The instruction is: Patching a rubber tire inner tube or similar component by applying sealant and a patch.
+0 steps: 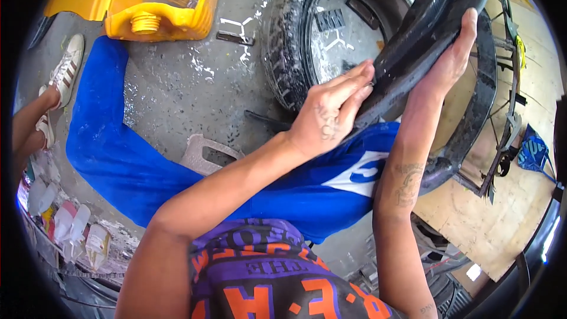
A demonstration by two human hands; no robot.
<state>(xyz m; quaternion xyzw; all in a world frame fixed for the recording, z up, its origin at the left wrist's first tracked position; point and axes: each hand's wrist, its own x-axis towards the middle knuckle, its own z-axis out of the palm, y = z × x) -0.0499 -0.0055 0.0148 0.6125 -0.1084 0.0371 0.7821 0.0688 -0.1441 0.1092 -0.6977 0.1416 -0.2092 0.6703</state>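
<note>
A long dark curved panel is held tilted across my lap. My right hand grips its outer side, fingers wrapped around it. My left hand is closed against the panel's lower part, fingertips pressed together at its surface; anything pinched between them is too small to name. My legs in blue trousers lie bent beneath, and a black tire rests on the floor beyond the panel.
A yellow plastic body piece lies upper left. Another person's leg and shoe are at far left, above several bottles. A grey plastic stool is behind my legs; black frame parts lie on plywood at right.
</note>
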